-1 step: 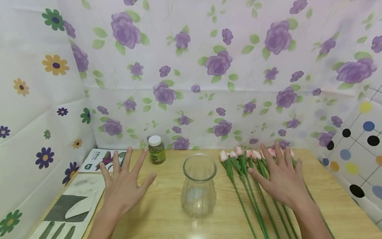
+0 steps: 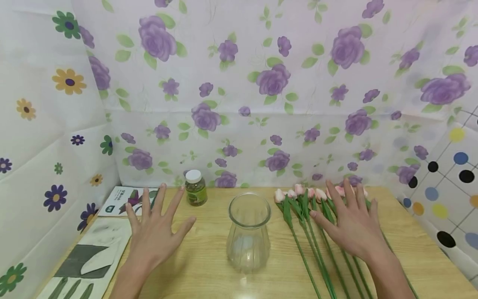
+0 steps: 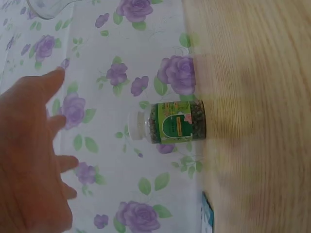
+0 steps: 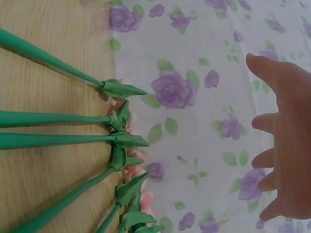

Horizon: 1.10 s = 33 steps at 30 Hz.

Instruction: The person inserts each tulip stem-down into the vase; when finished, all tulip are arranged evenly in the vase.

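Observation:
My left hand (image 2: 154, 238) hovers with spread, straight fingers over the left part of the table, holding nothing. Just beyond its fingertips stands a small clear jar (image 2: 196, 194) with a white lid, a green label and dark grains; in the left wrist view the jar (image 3: 176, 122) appears sideways. Between the hands is an upright clear glass vase (image 2: 248, 249) with a wide rim. Fingers spread likewise, my right hand (image 2: 354, 230) hangs above several pink tulips (image 2: 298, 189) on long green stems. The right wrist view shows these tulip stems (image 4: 58, 141) apart from the hand.
A printed leaflet (image 2: 121, 199) lies at the table's back left corner. Nearer along the left edge is a flat white and grey item (image 2: 89, 259) with green strips. Floral sheets (image 2: 242, 95) hang behind and beside the wooden table (image 2: 201, 265).

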Available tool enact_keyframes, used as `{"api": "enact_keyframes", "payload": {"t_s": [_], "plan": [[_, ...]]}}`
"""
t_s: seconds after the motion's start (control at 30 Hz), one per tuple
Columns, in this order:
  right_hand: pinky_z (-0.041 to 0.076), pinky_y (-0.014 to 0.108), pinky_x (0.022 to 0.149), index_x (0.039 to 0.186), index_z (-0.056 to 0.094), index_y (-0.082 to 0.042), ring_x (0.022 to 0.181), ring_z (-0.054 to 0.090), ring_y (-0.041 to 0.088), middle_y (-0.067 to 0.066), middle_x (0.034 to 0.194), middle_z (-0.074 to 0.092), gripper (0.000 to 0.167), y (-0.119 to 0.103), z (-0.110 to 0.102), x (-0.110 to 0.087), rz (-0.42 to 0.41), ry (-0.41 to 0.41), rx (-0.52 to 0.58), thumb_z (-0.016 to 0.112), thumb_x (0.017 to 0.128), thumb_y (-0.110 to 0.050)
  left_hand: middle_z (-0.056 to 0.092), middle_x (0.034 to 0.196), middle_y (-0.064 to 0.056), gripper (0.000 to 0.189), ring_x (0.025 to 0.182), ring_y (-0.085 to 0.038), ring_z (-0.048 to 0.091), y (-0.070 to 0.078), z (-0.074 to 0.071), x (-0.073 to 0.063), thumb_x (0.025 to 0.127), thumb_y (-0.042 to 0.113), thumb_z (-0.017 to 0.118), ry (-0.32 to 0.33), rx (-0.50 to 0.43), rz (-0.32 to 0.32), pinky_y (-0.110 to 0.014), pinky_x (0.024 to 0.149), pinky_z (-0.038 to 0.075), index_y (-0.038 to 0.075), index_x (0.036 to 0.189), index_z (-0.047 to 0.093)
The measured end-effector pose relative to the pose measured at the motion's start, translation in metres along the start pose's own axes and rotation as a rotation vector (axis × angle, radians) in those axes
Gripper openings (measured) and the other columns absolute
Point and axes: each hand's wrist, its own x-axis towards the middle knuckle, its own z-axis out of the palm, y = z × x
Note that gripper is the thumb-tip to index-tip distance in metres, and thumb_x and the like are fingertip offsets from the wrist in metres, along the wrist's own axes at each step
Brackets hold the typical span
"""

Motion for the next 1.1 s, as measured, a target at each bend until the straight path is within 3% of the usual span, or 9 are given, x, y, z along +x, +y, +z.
{"api": "enact_keyframes", "payload": {"t_s": [0.1,0.2,0.27,0.33,0.43,0.6,0.77,0.97,1.1], "plan": [[-0.001,0.090,0.112,0.172,0.004,-0.026,0.157,-0.007,0.061,0.027,0.176,-0.005,0.098,-0.001,-0.002,0.001,-0.018,0.002,0.022,0.050,0.101,-0.074,0.018,0.176,-0.019,0.080,0.162,-0.052,0.003,0.005,0.002,0.000,0.103,0.059,0.059,0.031,-0.097,0.045,-0.086,0.117,-0.004,0.034,0.170,0.022],[0.024,0.085,0.111,0.172,0.014,-0.023,0.156,0.018,0.060,0.027,0.174,0.018,0.094,-0.004,-0.004,0.002,-0.061,-0.007,0.109,0.057,0.101,-0.068,0.031,0.173,-0.013,0.081,0.158,-0.048,0.027,0.017,0.003,-0.001,0.102,0.047,0.067,0.035,-0.283,0.119,-0.082,0.119,0.018,0.032,0.169,0.025],[0.047,0.072,0.102,0.169,0.028,-0.018,0.145,0.044,0.055,0.026,0.165,0.039,0.087,-0.006,-0.003,0.003,-0.081,-0.038,0.190,0.063,0.101,-0.061,0.039,0.169,-0.009,0.080,0.153,-0.042,0.041,0.027,0.004,-0.003,0.101,0.043,0.071,0.011,-0.393,0.150,-0.076,0.118,0.032,0.032,0.168,0.028],[0.060,0.056,0.085,0.161,0.045,-0.013,0.124,0.066,0.044,0.021,0.150,0.059,0.074,-0.007,0.001,0.005,-0.080,-0.088,0.284,0.069,0.101,-0.051,0.045,0.166,-0.003,0.079,0.148,-0.038,0.050,0.037,0.005,-0.005,0.099,0.040,0.075,-0.016,-0.471,0.170,-0.070,0.114,0.042,0.033,0.166,0.033],[0.059,0.036,0.067,0.144,0.064,-0.009,0.094,0.074,0.028,0.014,0.122,0.074,0.051,-0.006,0.015,0.011,-0.049,-0.177,0.413,0.073,0.101,-0.035,0.051,0.162,0.001,0.077,0.143,-0.033,0.056,0.050,0.011,-0.009,0.095,0.032,0.082,-0.028,-0.559,0.207,-0.065,0.111,0.048,0.033,0.161,0.042],[0.055,0.033,0.059,0.127,0.074,-0.006,0.076,0.069,0.023,0.008,0.102,0.073,0.029,0.001,0.043,0.018,-0.024,-0.296,0.523,0.074,0.100,-0.017,0.052,0.161,-0.001,0.083,0.140,-0.032,0.060,0.068,0.026,-0.012,0.091,0.022,0.085,-0.074,-0.670,0.233,-0.061,0.107,0.053,0.032,0.160,0.040],[0.052,0.032,0.055,0.122,0.073,-0.003,0.069,0.066,0.022,0.008,0.096,0.071,0.025,0.005,0.060,0.018,-0.062,-0.377,0.533,0.073,0.099,-0.012,0.049,0.163,-0.002,0.086,0.138,-0.034,0.061,0.081,0.039,-0.016,0.092,0.023,0.085,-0.131,-0.674,0.190,-0.059,0.105,0.055,0.030,0.161,0.035],[0.052,0.030,0.052,0.124,0.071,0.003,0.060,0.065,0.022,0.011,0.092,0.071,0.029,0.002,0.066,0.015,-0.097,-0.432,0.605,0.073,0.097,-0.006,0.048,0.164,-0.002,0.092,0.136,-0.029,0.063,0.088,0.046,-0.019,0.088,0.021,0.088,-0.093,-0.630,0.188,-0.053,0.103,0.058,0.026,0.160,0.031],[0.049,0.029,0.049,0.125,0.071,0.003,0.054,0.063,0.021,0.010,0.090,0.071,0.030,-0.002,0.069,0.013,-0.099,-0.438,0.594,0.073,0.096,-0.004,0.048,0.163,-0.005,0.096,0.135,-0.030,0.064,0.091,0.050,-0.020,0.086,0.016,0.090,-0.068,-0.605,0.203,-0.052,0.103,0.058,0.025,0.159,0.029]]}}
